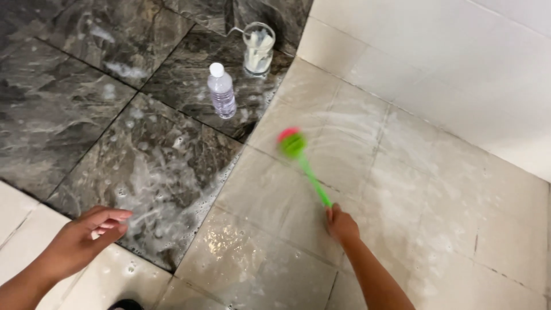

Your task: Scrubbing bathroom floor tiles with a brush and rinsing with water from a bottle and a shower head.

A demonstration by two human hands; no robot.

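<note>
brush (298, 155) green, pink head | floor tiles (86, 103) dark marbled | bottle (221, 92) clear, white cap

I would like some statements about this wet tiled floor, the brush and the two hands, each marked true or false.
1. The right hand grips the handle of a green brush. True.
2. The left hand holds the plastic bottle. False: it is empty, open, and hovers over the soapy dark tiles, far from the bottle.
3. The bottle stands upright with a white cap on. True.
4. The glass jug lies tipped on the light tiles. False: it stands upright on the dark tiles, beyond the bottle.
5. The brush head is over the light tiles. True.
</note>
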